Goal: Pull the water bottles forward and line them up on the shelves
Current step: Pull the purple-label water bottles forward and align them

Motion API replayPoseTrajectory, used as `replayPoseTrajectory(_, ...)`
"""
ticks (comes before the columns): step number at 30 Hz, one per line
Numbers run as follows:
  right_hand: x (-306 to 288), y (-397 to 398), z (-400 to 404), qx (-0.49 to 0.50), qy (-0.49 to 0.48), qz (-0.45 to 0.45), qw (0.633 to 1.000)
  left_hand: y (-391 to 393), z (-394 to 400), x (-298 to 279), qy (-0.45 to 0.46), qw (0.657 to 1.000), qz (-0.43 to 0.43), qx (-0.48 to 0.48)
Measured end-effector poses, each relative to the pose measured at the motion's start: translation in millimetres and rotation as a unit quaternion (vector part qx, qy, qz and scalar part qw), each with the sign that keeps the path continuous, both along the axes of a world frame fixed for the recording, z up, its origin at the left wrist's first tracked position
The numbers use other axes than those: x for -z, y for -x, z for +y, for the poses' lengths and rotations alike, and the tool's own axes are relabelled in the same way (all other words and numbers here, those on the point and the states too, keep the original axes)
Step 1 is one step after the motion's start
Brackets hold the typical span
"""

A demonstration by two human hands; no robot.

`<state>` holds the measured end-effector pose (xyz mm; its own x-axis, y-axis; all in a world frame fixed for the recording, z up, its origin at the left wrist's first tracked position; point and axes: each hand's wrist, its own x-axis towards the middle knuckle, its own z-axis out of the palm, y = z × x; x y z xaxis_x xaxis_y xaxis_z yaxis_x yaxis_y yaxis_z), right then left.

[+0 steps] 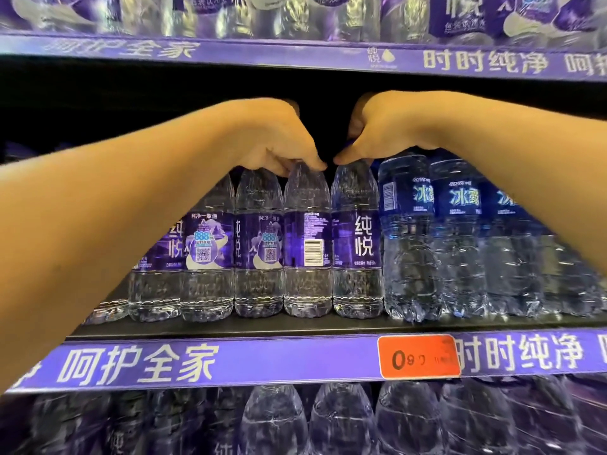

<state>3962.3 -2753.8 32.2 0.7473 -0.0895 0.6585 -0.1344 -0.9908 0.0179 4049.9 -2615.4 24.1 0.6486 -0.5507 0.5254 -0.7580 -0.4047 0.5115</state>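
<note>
Both hands reach into the middle shelf. The left hand grips the top of a purple-labelled bottle showing its barcode; the right hand grips the top of the neighbouring purple-labelled bottle. Both bottles stand upright, touching, at the shelf's front edge, in a row with more purple-labelled bottles to their left and blue-labelled bottles to their right. An orange price tag sits on the purple front strip.

One head-worn view, close up, faces the middle shelf straight on; slightly downward.
</note>
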Motion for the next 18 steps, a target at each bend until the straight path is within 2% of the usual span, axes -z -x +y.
replayPoseTrajectory(2, 1.1, -0.1, 0.3, 0.003, 0.001, 0.0, 1.0, -1.8, -5.4, 6.6, 0.011, 0.987, -0.136, -0.081)
replayPoseTrajectory(3, 1.2, -0.2, 0.8, 0.006, 0.004, -0.001, 1.0, -2.6, -8.0, 9.5, 0.002, 0.967, -0.22, -0.128)
replayPoseTrajectory(4, 1.4, -0.7, 1.5, 0.009, 0.006, 0.0, 1.0, -3.5, -10.5, 12.1, -0.005, 0.95, -0.273, -0.154)
replayPoseTrajectory(5, 1.4, -0.7, 1.7, 0.01, 0.008, 0.001, 1.0, -4.9, -12.9, 12.6, -0.007, 0.945, -0.284, -0.162)
replayPoseTrajectory(6, 1.2, -0.8, 1.4, 0.01, 0.008, 0.001, 1.0, -5.6, -14.3, 11.7, -0.002, 0.955, -0.254, -0.151)
replayPoseTrajectory(9, 1.9, 0.3, -0.6, 0.006, 0.013, -0.006, 1.0, -3.1, -11.0, 4.9, 0.019, 0.996, -0.062, -0.063)
replayPoseTrajectory(12, 2.4, 2.5, 0.6, 0.017, 0.023, -0.006, 1.0, 1.6, -3.2, -4.1, -0.021, 0.999, 0.028, -0.021)
replayPoseTrajectory(15, 3.2, 3.4, 1.4, 0.006, 0.017, 0.001, 1.0, 0.8, -2.0, -6.3, -0.028, 0.999, 0.033, -0.004)
replayPoseTrajectory(16, 3.9, 3.8, 2.2, 0.003, 0.015, 0.0, 1.0, 2.0, -3.6, -2.5, -0.025, 1.0, 0.008, -0.016)
replayPoseTrajectory(18, 4.4, 4.6, 4.0, 0.01, 0.017, -0.001, 1.0, 2.3, -9.5, 5.1, -0.02, 0.992, -0.099, -0.073)
